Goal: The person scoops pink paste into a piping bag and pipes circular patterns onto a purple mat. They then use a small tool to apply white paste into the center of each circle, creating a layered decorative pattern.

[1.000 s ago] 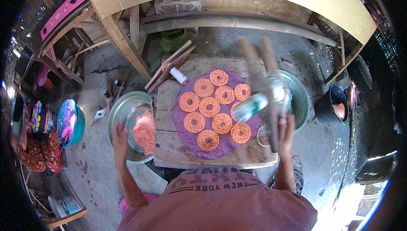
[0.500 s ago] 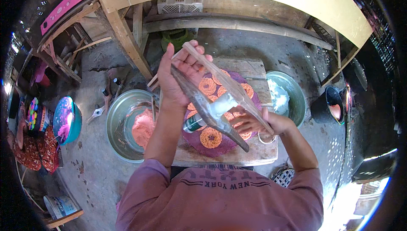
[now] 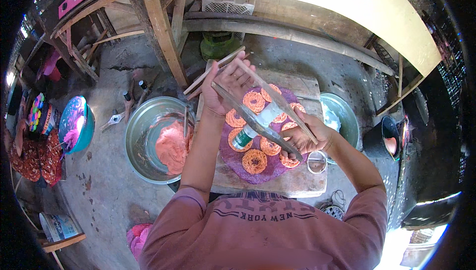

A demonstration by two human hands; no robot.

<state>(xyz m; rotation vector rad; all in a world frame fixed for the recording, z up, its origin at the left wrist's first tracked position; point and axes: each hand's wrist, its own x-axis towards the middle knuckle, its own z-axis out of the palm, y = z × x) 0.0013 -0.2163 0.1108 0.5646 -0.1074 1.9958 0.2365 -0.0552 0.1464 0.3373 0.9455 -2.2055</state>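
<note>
A wooden press of two long bars (image 3: 250, 116) spans both my hands above the work board. Between the bars sits a clear plastic bottle-like cylinder (image 3: 268, 115) with a green-and-white end. My left hand (image 3: 216, 96) supports the bars' upper left ends, palm up and fingers curled beneath them. Around their lower right ends, my right hand (image 3: 315, 130) has its fingers bent. Below lie several orange lattice rings (image 3: 254, 162) on a round purple mat (image 3: 238, 171). What the cylinder contains cannot be made out.
The mat rests on a low wooden board (image 3: 317, 183). A basin (image 3: 136, 166) of pink dough (image 3: 171, 143) stands left, a green basin (image 3: 352, 121) with white matter right. A small white ring-shaped cup (image 3: 317, 163) sits near my right hand. A wooden bench (image 3: 297, 34) stands beyond.
The press has shifted slightly to the right and down in view, along with my hands. My right fingers have come round the dark bar's lower end. The whole view has shifted a little.
</note>
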